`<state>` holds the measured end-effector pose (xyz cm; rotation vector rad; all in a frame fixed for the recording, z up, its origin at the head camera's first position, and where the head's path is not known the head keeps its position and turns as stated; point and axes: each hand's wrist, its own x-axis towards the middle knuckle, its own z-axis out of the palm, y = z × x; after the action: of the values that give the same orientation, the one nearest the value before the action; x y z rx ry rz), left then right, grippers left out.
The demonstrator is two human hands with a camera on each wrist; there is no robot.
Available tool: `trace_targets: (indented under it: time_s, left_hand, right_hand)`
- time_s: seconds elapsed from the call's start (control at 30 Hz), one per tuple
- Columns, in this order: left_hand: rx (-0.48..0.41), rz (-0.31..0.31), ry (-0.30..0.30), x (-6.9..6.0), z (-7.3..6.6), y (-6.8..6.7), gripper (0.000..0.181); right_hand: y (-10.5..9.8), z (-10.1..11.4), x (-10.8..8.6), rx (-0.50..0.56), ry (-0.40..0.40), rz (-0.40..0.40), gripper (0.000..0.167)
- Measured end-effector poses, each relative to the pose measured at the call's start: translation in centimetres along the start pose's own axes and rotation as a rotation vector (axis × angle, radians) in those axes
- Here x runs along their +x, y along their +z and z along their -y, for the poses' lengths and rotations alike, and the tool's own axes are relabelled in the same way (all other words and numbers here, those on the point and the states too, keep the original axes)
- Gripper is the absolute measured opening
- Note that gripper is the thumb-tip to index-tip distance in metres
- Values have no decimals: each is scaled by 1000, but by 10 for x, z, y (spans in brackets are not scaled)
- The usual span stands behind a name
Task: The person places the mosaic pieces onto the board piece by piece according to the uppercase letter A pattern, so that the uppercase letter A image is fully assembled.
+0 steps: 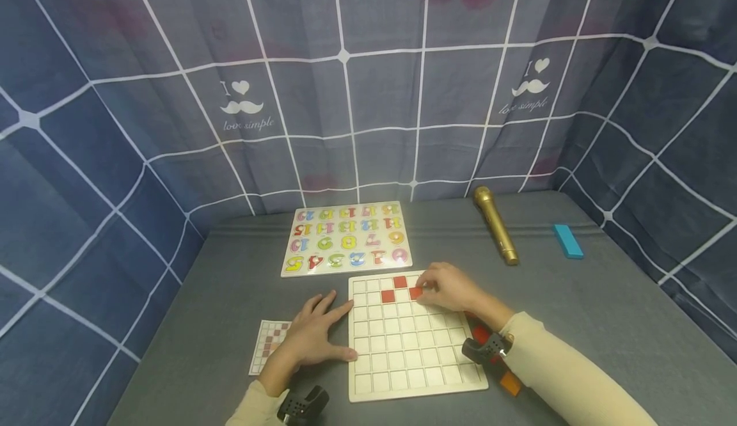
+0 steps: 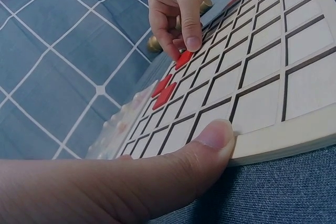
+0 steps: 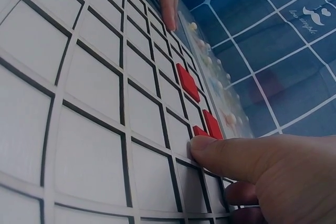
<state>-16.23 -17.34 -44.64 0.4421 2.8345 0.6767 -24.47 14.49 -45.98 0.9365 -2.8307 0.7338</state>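
Note:
A pale wooden grid board (image 1: 397, 343) lies flat, with a red square tile (image 1: 400, 282) in its top row and another red tile (image 1: 388, 296) in the row below. My right hand (image 1: 451, 288) pinches a third red tile (image 2: 183, 59) between thumb and fingers, at a cell to the right of those two. The left hand (image 1: 313, 338) is spread, its thumb and a fingertip touching the board's left edge. Partly under the left hand lies a small card (image 1: 260, 352) printed with a grid of coloured squares.
Behind the board lies a puzzle tray of coloured numbers (image 1: 345, 226). A gold microphone (image 1: 496, 226) and a blue block (image 1: 568, 242) are at the back right. Loose red tiles (image 1: 480, 334) and an orange tile (image 1: 510, 383) sit beside the board, partly under the right forearm.

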Motion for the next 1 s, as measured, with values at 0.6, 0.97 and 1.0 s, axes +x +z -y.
trace_targets:
  time_s: [0.6, 0.97, 1.0]
  left_hand:
    - [-16, -11, 2, 2, 2, 2, 98]
    - [-5, -9, 6, 0, -1, 0, 100]
    - [-4, -11, 6, -1, -1, 0, 100]
  right_hand:
    - [-1, 3, 2, 10, 29, 25, 26]
    - [2, 2, 3, -4, 46, 34, 25]
    - [2, 2, 3, -4, 47, 34, 25]
